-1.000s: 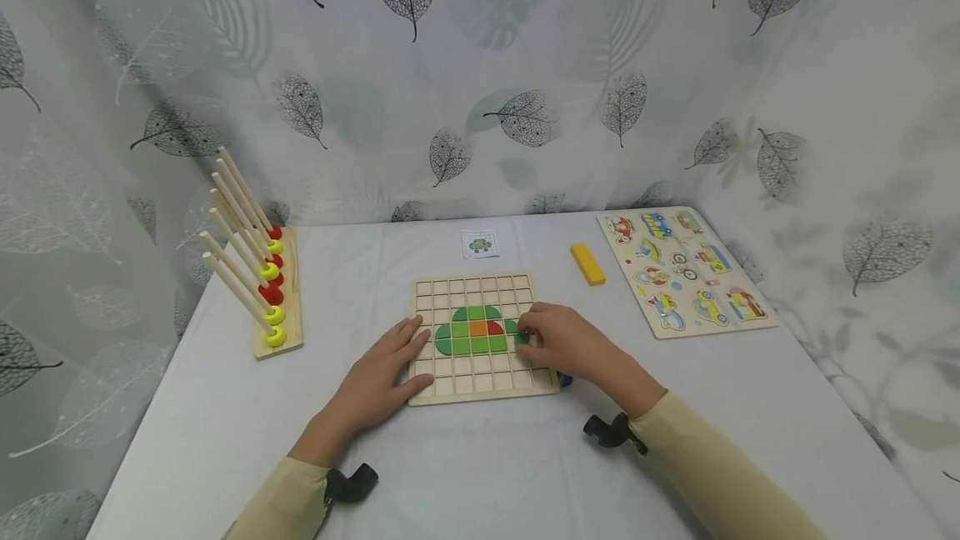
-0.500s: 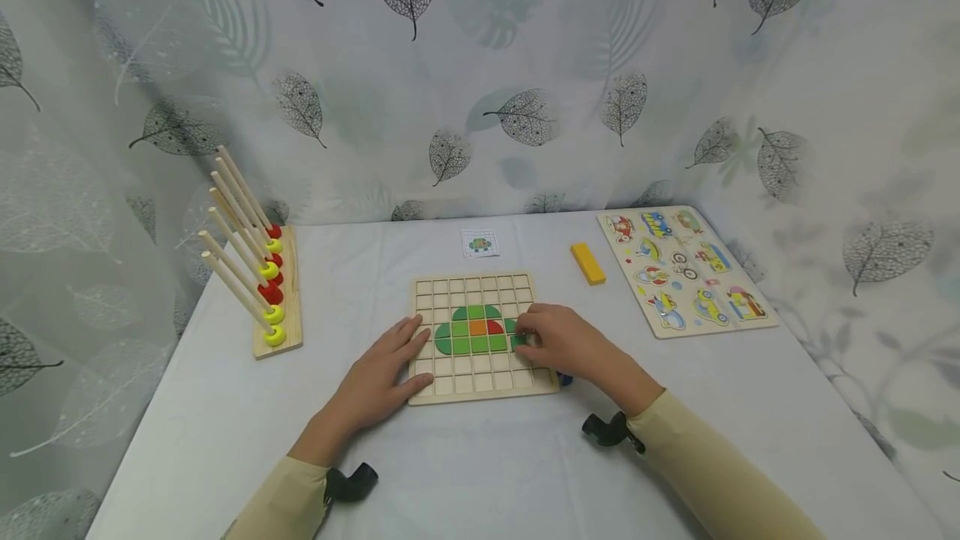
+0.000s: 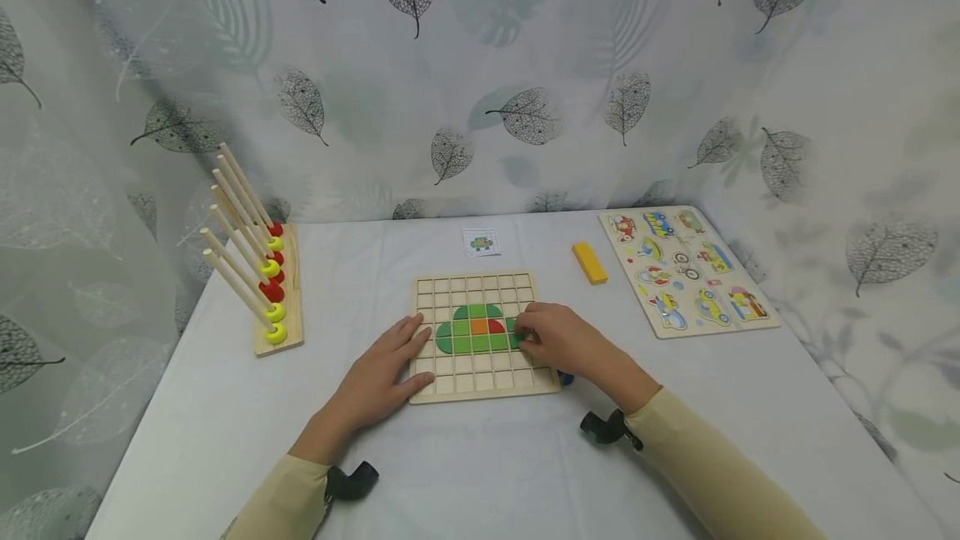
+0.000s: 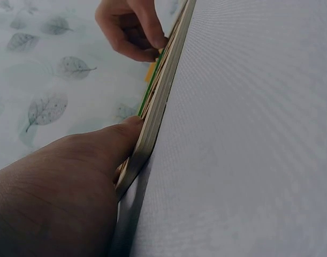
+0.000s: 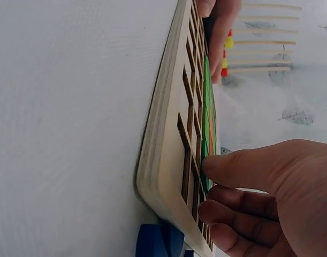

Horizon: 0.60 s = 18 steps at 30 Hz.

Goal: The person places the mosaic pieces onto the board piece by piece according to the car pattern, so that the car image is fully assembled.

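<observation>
A square wooden grid board (image 3: 450, 382) lies on the white-covered table. Green, orange and red tiles (image 3: 469, 345) form a rounded patch in its middle cells. My left hand (image 3: 378, 377) rests on the board's left edge, fingers spread, thumb (image 4: 128, 131) on the near corner side. At the right end of the patch my right hand (image 3: 562, 344) pinches a dark green tile (image 3: 513, 341), its thumb (image 5: 227, 167) right at the tile in the right wrist view. The hand's fingers are curled and hide part of that tile.
Behind the board lies a small picture card (image 3: 481, 242). A yellow block (image 3: 589, 263) and a vehicle puzzle board (image 3: 660, 319) are to the right. A peg stand (image 3: 295, 307) with red and yellow beads stands left. Something blue (image 5: 158, 241) sits by the board's right corner.
The right hand has slid the dark green tile slightly left, up against the other tiles. The left hand has stayed on the board's edge.
</observation>
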Motion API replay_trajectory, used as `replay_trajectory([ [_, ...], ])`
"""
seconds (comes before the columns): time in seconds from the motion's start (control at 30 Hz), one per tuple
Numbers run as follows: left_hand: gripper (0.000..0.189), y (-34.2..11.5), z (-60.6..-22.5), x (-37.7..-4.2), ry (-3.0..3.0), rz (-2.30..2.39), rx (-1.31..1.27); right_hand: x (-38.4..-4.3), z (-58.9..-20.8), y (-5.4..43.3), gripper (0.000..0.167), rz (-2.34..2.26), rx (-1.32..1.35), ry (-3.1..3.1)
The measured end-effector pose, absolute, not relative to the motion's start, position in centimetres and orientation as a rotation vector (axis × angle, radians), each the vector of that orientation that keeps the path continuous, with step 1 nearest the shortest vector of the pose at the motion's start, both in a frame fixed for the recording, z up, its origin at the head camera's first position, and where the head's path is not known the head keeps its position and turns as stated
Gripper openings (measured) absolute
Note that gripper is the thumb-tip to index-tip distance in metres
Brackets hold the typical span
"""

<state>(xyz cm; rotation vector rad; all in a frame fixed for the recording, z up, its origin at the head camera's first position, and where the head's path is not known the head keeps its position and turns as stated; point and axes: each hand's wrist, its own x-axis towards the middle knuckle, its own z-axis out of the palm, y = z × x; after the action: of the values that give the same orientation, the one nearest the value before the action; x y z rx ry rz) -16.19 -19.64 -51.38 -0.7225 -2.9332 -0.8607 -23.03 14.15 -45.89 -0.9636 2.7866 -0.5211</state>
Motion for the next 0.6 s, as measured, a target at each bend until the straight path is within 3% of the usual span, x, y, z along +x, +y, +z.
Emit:
replay_trajectory([
  [0.6,0.078,-19.66,-51.33,-16.22,-2.947,-0.869,-0.721,-23.21,-46.03,13.94,0.014,-0.529,-0.931,2.796],
])
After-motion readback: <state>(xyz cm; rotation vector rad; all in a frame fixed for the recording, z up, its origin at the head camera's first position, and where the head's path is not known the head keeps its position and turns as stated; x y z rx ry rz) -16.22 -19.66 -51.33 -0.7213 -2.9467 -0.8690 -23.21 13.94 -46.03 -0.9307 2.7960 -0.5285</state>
